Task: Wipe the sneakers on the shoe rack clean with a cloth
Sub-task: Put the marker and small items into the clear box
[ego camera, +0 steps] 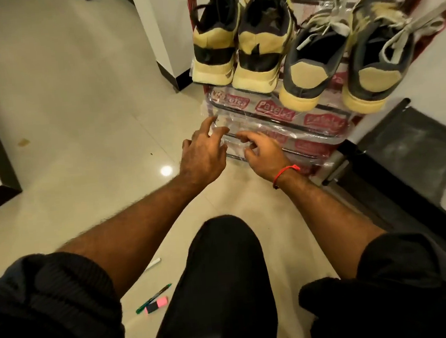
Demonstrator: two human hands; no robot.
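Two pairs of sneakers stand heel-out on the upper shelf of the shoe rack (273, 110): a black and cream pair (238, 49) on the left and a grey and cream pair (342, 61) with loose laces on the right. Crinkled clear plastic (231, 137) with red printed labels wraps the rack's shelves. My left hand (204, 154) hovers with spread fingers at the front left corner of the lower shelf. My right hand (262, 152), with a red thread on its wrist, rests its bent fingers on the plastic beside it. No cloth is in view.
I crouch on a glossy tiled floor, my knee (220, 277) in dark trousers below the hands. A green pen (153, 296), a pink marker (157, 304) and a white pen (152, 264) lie on the floor at left. A black glossy unit (417, 152) stands right of the rack.
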